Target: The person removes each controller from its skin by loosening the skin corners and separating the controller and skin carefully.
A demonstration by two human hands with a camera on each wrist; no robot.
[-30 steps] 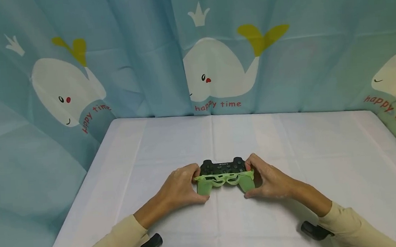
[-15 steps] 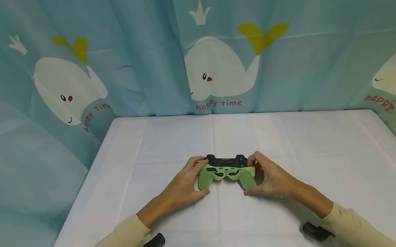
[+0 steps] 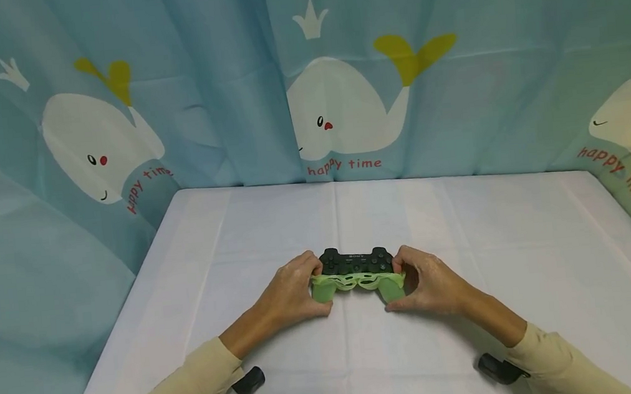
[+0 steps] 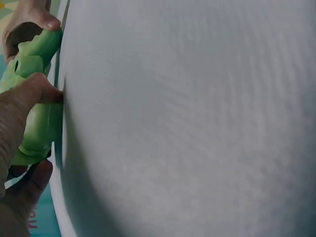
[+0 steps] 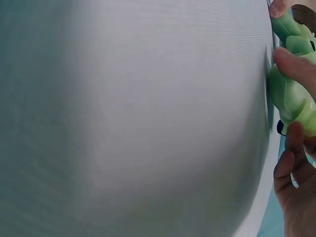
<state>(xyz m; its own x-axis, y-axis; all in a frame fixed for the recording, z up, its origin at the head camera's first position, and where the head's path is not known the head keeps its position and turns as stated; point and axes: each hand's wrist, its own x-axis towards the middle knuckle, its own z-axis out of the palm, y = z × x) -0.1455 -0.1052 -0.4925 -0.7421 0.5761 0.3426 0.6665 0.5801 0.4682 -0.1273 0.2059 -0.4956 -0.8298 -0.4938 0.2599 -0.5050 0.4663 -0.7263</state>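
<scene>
A black game controller (image 3: 356, 263) marked SONY is held at the middle of the white table, its handles toward the person. A soft green cover (image 3: 324, 292) wraps the handles and lower part, while the black upper part with the buttons is bare. My left hand (image 3: 290, 292) grips the left side, thumb at the handle end and fingers at the upper corner. On the right side, my right hand (image 3: 432, 284) holds it the same way. Both wrist views show thumbs pressing the cover (image 4: 42, 129) close over the cloth. The controller's back is hidden.
White cloth covers the table (image 3: 273, 226). Behind and to the left hangs a blue curtain (image 3: 228, 104) with whale prints. A black device (image 3: 249, 382) sits by the left sleeve, another black device (image 3: 499, 368) by the right sleeve.
The left fingers slid over the controller's upper left front, tilting it, then went back to its corner. The controller is level again. The right hand has kept its grip.
</scene>
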